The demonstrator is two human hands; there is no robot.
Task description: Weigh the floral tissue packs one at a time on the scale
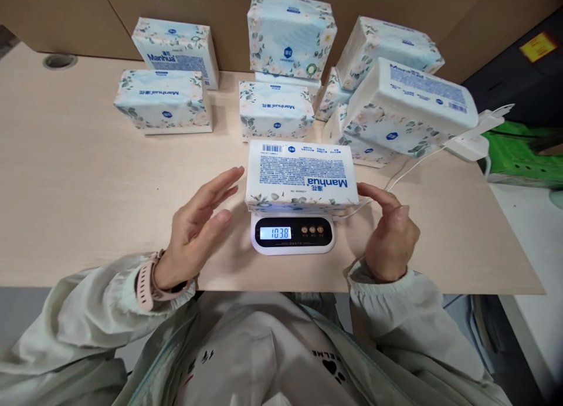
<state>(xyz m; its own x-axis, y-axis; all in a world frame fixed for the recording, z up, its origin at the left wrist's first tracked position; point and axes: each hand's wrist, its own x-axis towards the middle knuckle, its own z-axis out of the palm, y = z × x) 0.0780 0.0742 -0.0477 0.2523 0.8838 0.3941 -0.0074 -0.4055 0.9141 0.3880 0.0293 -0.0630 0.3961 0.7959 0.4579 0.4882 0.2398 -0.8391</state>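
A pack of tissues (301, 174) printed "Manhua" lies on a small white digital scale (294, 249) whose lit display reads 103.8. To the left of the pack, my left hand (193, 230) is open and apart from it, fingers stretched toward its side. My right hand (390, 233) is at the pack's other end, its index finger extended and the tip at or very near the lower right edge; whether it touches I cannot tell. The other right fingers are partly hidden, and nothing shows in that hand.
Behind the scale stands another tissue pack (277, 112), with more stacked behind. Two packs, one in front (165, 104), are at the left; a leaning pile (407, 110) is at the right. A white cable (409, 170) runs to a power strip (472, 136). Cardboard (229, 19) backs the table.
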